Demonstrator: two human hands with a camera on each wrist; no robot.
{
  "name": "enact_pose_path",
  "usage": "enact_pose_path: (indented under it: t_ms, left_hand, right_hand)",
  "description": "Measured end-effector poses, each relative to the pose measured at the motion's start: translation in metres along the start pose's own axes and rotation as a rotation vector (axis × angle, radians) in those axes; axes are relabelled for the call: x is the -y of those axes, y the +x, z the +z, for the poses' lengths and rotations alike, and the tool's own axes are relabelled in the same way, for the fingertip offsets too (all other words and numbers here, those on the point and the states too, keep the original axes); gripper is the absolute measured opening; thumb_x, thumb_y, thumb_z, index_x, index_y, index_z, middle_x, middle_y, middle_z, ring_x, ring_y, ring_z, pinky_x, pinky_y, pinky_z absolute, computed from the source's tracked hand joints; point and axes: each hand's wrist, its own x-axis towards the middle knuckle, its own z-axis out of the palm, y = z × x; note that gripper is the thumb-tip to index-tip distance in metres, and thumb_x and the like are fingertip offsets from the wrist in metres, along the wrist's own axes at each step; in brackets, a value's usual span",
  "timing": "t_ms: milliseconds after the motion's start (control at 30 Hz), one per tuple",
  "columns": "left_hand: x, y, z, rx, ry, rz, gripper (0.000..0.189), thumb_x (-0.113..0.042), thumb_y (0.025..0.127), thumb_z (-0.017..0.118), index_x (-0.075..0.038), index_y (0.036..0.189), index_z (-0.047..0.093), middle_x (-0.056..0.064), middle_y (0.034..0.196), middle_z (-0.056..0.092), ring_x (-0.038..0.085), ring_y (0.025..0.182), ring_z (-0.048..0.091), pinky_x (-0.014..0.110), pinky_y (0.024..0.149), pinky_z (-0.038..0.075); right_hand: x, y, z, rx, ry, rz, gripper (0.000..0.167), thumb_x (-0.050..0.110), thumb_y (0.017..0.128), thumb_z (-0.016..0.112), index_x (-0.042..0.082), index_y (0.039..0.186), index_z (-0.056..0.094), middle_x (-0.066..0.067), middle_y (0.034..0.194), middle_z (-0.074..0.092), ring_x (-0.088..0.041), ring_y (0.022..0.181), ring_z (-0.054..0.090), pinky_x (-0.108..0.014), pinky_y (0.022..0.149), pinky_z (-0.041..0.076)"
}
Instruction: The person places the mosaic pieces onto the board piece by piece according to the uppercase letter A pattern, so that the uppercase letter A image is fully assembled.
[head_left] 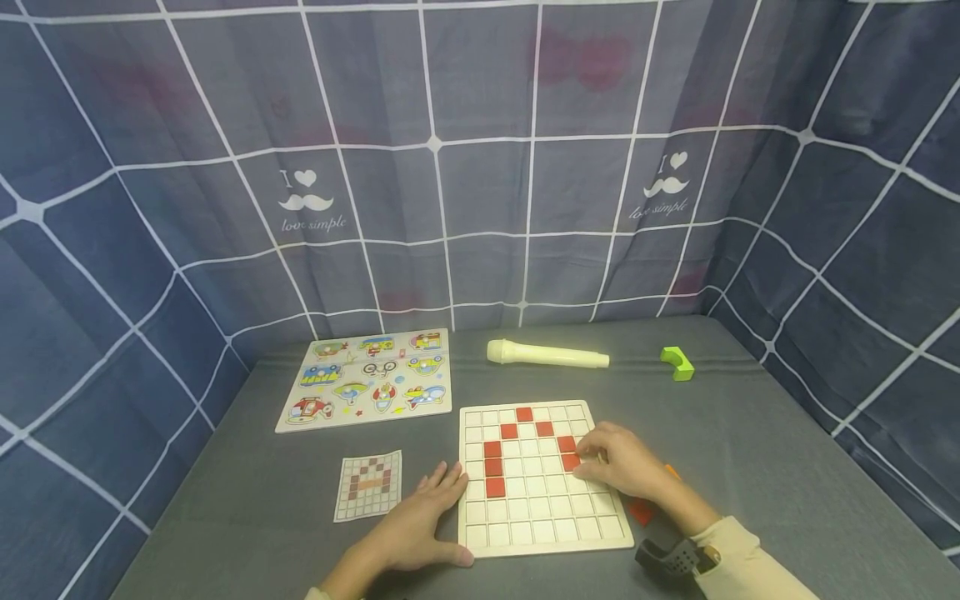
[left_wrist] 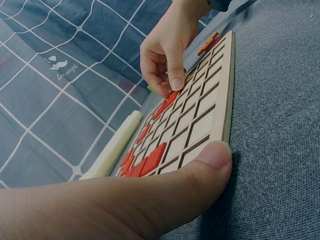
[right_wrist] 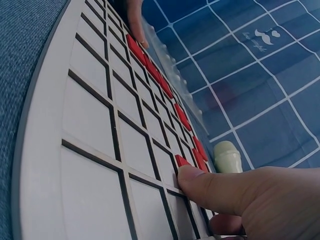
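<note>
A cream wooden grid board [head_left: 540,533] lies on the table, with several red square tiles [head_left: 492,467] set in its cells in an arch shape. My right hand [head_left: 626,467] pinches a red tile [head_left: 571,462] at the right side of the arch, thumb and fingertips low over the grid. That tile also shows under the thumb in the left wrist view, as a red tile [left_wrist: 173,95]. The left hand [head_left: 423,517] rests along the board's left edge with fingers extended, its thumb [left_wrist: 215,155] touching the near corner.
A small paper card [head_left: 367,486] with a coloured grid pattern lies left of the board. Behind are a vehicle puzzle board [head_left: 367,379], a cream microphone-shaped stick [head_left: 547,354] and a green notched block [head_left: 678,364]. Loose red pieces [head_left: 641,510] and an orange piece [head_left: 672,472] lie by the right forearm.
</note>
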Motion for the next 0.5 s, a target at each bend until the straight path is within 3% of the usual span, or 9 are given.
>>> enact_pose_path:
  t_ms: [500]
  left_hand:
    - [-0.0008, 0.0003, 0.0004, 0.001, -0.004, -0.015, 0.11, -0.061, 0.071, 0.077, -0.001, 0.152, 0.033, 0.018, 0.163, 0.021, 0.042, 0.151, 0.017, 0.064, 0.117, 0.023]
  right_hand:
    - [-0.0017, -0.0016, -0.0013, 0.009, 0.049, 0.022, 0.018, 0.025, 0.08, 0.08, 0.014, 0.093, 0.073, 0.008, 0.082, 0.06, 0.002, 0.07, 0.047, -0.018, 0.06, 0.042]
